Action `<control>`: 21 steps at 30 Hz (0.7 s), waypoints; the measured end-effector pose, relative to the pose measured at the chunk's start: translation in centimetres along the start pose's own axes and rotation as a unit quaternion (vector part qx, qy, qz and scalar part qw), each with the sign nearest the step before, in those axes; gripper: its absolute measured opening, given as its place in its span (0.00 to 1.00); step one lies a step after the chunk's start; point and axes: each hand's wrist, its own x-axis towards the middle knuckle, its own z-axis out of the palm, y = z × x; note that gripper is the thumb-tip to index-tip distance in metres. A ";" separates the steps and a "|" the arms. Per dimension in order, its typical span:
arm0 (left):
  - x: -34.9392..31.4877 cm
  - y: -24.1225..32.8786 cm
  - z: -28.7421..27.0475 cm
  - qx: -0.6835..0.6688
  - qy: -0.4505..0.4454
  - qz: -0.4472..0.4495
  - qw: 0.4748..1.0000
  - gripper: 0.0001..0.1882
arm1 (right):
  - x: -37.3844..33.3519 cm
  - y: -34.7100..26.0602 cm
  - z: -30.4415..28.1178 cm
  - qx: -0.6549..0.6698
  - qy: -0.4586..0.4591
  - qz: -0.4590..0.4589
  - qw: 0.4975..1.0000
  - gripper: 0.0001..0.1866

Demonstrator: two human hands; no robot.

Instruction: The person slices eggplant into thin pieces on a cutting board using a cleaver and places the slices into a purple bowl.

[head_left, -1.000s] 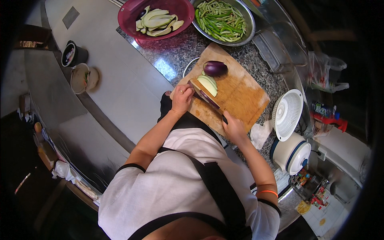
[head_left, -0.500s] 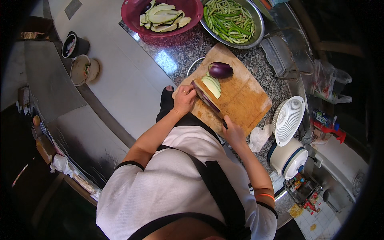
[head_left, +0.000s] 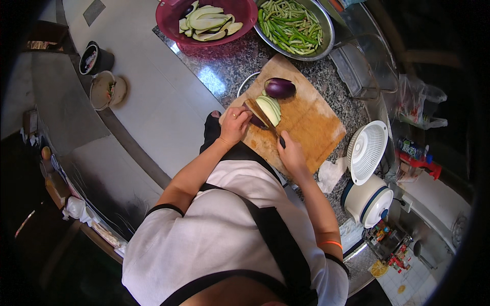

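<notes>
On the wooden cutting board [head_left: 314, 130], my right hand [head_left: 293, 154] is closed round the dark handle of a kitchen knife [head_left: 270, 126]. Its blade runs up and left along the edge of a purple eggplant piece [head_left: 258, 121]. My left hand [head_left: 235, 123], fingers bent and a ring on one of them, presses that piece from the left side, close to the blade. Pale eggplant slices [head_left: 269, 109] lie overlapping just right of the blade. Beyond them rests another purple eggplant piece [head_left: 280, 88], its skin uncut on the visible side.
A maroon basin [head_left: 168, 23] with eggplant slices and a steel bowl [head_left: 331, 41] of cut green beans stand at the far side. To the right are a white strainer [head_left: 367, 153], a cream pot [head_left: 368, 201] and a crumpled cloth [head_left: 332, 175]. Two buckets [head_left: 118, 92] sit on the floor left.
My right hand and the knife have moved forward and slightly left, across the eggplant piece. My left hand stays nearly in place, holding the piece.
</notes>
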 end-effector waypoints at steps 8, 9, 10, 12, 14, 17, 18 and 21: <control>-0.7 -0.3 0.1 0.015 -0.002 -0.008 1.000 0.08 | -4.1 0.8 -0.7 -0.040 0.023 -0.073 0.996 0.11; -0.8 -0.3 0.1 0.012 -0.002 -0.008 1.000 0.08 | -4.3 1.1 -0.6 -0.044 0.026 -0.072 0.996 0.10; -0.8 -0.3 0.0 0.010 -0.002 -0.009 1.000 0.08 | -4.2 1.2 -0.5 -0.049 0.027 -0.071 0.996 0.09; -0.8 -0.3 0.0 0.002 0.000 -0.011 1.000 0.09 | -3.6 1.2 -0.5 -0.075 -0.017 -0.039 0.996 0.14; -0.7 -0.2 -0.1 -0.009 0.003 -0.012 1.000 0.09 | -2.1 0.8 -0.1 -0.078 -0.033 -0.025 0.996 0.18; -1.0 -0.4 0.0 0.000 -0.013 -0.013 1.000 0.09 | 0.6 -0.8 1.3 -0.057 -0.012 -0.020 0.998 0.17; -0.8 -0.4 -0.1 -0.001 -0.010 -0.008 1.000 0.09 | 0.8 -1.0 1.5 -0.058 -0.007 -0.010 0.998 0.16; -0.3 -0.2 -0.4 -0.010 -0.002 0.001 1.000 0.08 | 1.5 -0.9 1.2 -0.003 -0.001 0.010 1.000 0.13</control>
